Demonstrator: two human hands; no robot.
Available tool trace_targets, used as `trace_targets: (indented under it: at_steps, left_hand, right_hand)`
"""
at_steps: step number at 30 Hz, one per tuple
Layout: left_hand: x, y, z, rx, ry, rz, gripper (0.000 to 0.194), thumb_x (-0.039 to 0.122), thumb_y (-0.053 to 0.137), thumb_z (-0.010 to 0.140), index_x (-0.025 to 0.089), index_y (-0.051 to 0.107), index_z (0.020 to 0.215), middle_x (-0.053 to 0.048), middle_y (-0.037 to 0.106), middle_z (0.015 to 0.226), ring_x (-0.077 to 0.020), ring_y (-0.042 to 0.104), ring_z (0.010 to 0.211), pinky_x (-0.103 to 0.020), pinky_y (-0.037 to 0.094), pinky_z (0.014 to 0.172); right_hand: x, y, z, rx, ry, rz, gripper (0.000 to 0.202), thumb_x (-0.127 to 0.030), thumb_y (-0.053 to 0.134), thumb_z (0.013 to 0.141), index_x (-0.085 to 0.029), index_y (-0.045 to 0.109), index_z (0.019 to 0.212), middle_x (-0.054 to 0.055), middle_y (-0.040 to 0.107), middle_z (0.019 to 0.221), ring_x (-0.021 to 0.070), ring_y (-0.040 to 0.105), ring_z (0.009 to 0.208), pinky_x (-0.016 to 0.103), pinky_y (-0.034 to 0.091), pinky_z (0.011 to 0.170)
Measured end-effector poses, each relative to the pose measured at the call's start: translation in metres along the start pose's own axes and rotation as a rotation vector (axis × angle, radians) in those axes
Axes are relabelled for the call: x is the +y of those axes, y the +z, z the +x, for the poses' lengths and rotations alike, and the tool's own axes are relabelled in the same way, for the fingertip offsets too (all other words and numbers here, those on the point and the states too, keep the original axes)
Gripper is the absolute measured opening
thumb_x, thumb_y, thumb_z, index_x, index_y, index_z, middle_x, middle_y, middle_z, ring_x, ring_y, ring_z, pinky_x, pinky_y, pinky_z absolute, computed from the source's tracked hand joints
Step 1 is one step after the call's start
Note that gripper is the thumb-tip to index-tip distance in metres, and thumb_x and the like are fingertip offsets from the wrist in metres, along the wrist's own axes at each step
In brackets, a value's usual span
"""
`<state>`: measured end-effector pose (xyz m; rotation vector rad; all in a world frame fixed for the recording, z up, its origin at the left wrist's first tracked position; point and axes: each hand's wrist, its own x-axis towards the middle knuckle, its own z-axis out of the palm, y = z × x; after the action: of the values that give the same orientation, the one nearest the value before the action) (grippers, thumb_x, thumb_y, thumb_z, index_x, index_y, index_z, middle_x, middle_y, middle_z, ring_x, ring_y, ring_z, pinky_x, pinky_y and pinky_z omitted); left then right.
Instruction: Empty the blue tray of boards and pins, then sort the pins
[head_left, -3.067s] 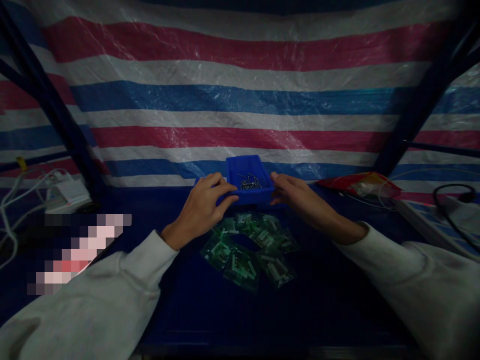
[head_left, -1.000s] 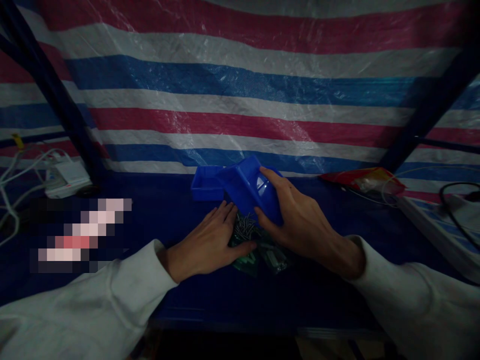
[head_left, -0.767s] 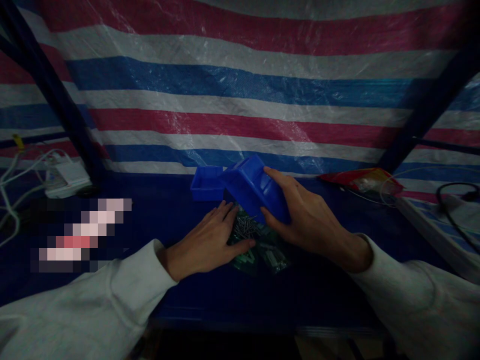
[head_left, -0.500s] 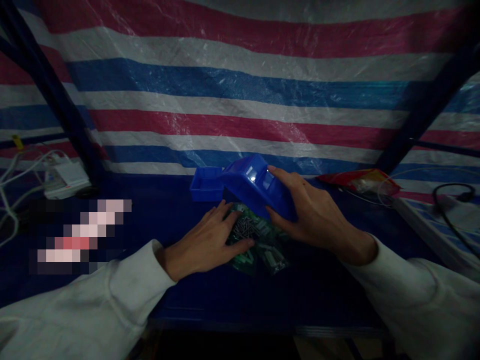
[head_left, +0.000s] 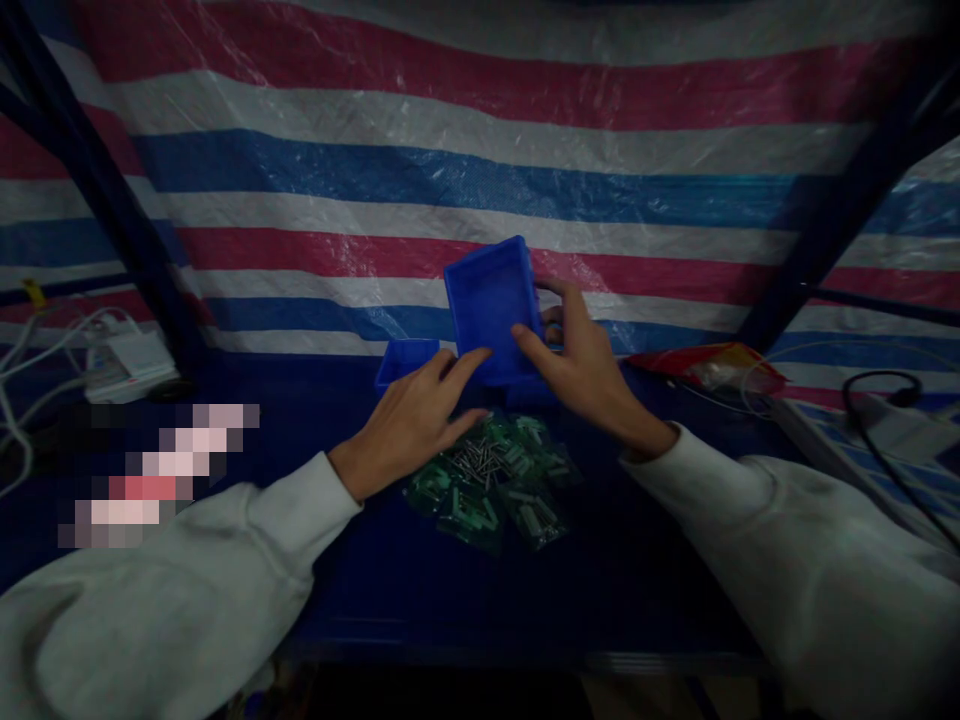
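My right hand (head_left: 581,365) grips a blue plastic bin (head_left: 491,300) by its right side, thumb over the rim. The bin is raised and tilted, with its hollow inside facing me. My left hand (head_left: 412,415) is open at the bin's lower left, thumb and forefinger apart; whether a fingertip touches the bin I cannot tell. Below both hands lies a pile of loose metal screws (head_left: 480,462). Small clear bags (head_left: 469,515) with pale greenish pieces surround the screws.
A second blue bin (head_left: 409,352) stands at the back of the blue table (head_left: 420,590), partly behind my left hand. At left are a power strip (head_left: 127,365) with cables and a blurred-out patch. A red-and-yellow packet (head_left: 712,365) lies at back right. A striped sheet (head_left: 450,160) hangs behind.
The bin in my right hand has gone from face-down over the pile to raised, its inside now towards me. My left hand has moved up and left, uncovering more screws and bags.
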<state>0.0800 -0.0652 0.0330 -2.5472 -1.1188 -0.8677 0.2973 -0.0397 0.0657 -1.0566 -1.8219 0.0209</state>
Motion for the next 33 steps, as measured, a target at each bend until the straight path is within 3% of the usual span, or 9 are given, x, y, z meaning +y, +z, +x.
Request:
trace_targets:
  at_steps: [2,4,6,10,15,20,23,28,33]
  left_hand:
    - [-0.011,0.006,0.009,0.005,-0.02,0.073,0.05,0.035,0.058,0.096,0.02,0.042,0.141,-0.011,0.055,0.117,-0.0227,0.062,0.097,-0.035,0.054,0.08]
    - [-0.024,0.013,0.016,0.016,-0.048,0.087,0.03,0.033,0.058,0.096,0.018,0.058,0.122,-0.008,0.056,0.108,-0.0208,0.061,0.091,-0.033,0.053,0.077]
    - [-0.034,0.019,0.02,0.009,-0.074,0.085,0.02,0.032,0.057,0.096,0.018,0.063,0.11,-0.007,0.056,0.102,-0.0193,0.06,0.087,-0.032,0.051,0.075]
    - [-0.044,0.027,0.021,0.026,-0.091,0.073,0.016,0.031,0.056,0.096,0.018,0.065,0.102,-0.006,0.056,0.099,-0.0185,0.059,0.085,-0.03,0.049,0.072]
    - [-0.044,0.028,0.021,0.003,-0.132,0.053,0.016,0.031,0.059,0.095,0.021,0.067,0.102,-0.005,0.059,0.1,-0.0197,0.06,0.088,-0.03,0.048,0.071]
    - [-0.043,0.025,0.022,-0.036,-0.197,0.077,0.016,0.032,0.061,0.092,0.022,0.069,0.101,-0.005,0.059,0.098,-0.0206,0.06,0.085,-0.031,0.048,0.068]
    - [-0.045,0.029,0.022,-0.066,-0.175,0.058,0.015,0.029,0.06,0.092,0.021,0.07,0.101,-0.005,0.059,0.097,-0.021,0.059,0.088,-0.032,0.048,0.072]
    - [-0.05,0.04,0.023,-0.078,-0.128,0.052,0.018,0.028,0.061,0.092,0.019,0.071,0.104,-0.007,0.056,0.098,-0.0226,0.057,0.094,-0.037,0.048,0.084]
    - [-0.054,0.043,0.021,-0.088,-0.091,0.13,0.022,0.031,0.063,0.091,0.02,0.071,0.109,-0.008,0.052,0.101,-0.0222,0.055,0.091,-0.036,0.048,0.082]
  right_hand:
    - [0.008,0.013,0.01,-0.036,0.099,0.087,0.06,-0.053,0.055,0.091,-0.019,0.04,0.139,0.01,0.068,0.1,0.0219,0.067,0.072,0.035,0.056,0.061]
    - [0.016,0.024,0.019,-0.111,0.202,0.146,0.062,-0.059,0.052,0.091,-0.019,0.041,0.138,0.011,0.069,0.101,0.0221,0.068,0.072,0.035,0.056,0.058]
    - [0.024,0.031,0.026,-0.191,0.227,0.125,0.061,-0.062,0.044,0.094,-0.018,0.046,0.137,0.013,0.07,0.104,0.0227,0.069,0.076,0.036,0.057,0.064]
    - [0.036,0.031,0.029,-0.311,0.099,-0.094,0.055,-0.055,0.031,0.102,-0.015,0.062,0.123,0.014,0.071,0.108,0.0261,0.068,0.094,0.04,0.051,0.086]
    - [0.045,0.019,0.014,-0.376,-0.05,-0.204,0.044,-0.04,0.033,0.104,-0.014,0.068,0.108,0.011,0.073,0.099,0.0241,0.069,0.089,0.036,0.049,0.083]
    - [0.053,0.01,-0.01,-0.349,-0.192,-0.194,0.033,-0.028,0.047,0.099,-0.013,0.063,0.124,0.012,0.071,0.111,0.0245,0.067,0.1,0.041,0.049,0.092]
    - [0.061,0.011,-0.02,-0.359,-0.256,-0.207,0.032,-0.021,0.053,0.094,-0.015,0.064,0.123,0.012,0.07,0.117,0.0254,0.065,0.108,0.046,0.048,0.098]
    - [0.069,0.015,-0.025,-0.339,-0.252,-0.225,0.032,-0.015,0.053,0.092,-0.018,0.066,0.121,0.009,0.07,0.116,0.0244,0.064,0.109,0.046,0.049,0.098]
    - [0.069,0.018,-0.026,-0.346,-0.267,-0.204,0.035,-0.012,0.051,0.092,-0.02,0.066,0.123,0.007,0.07,0.117,0.0232,0.063,0.11,0.046,0.049,0.098]
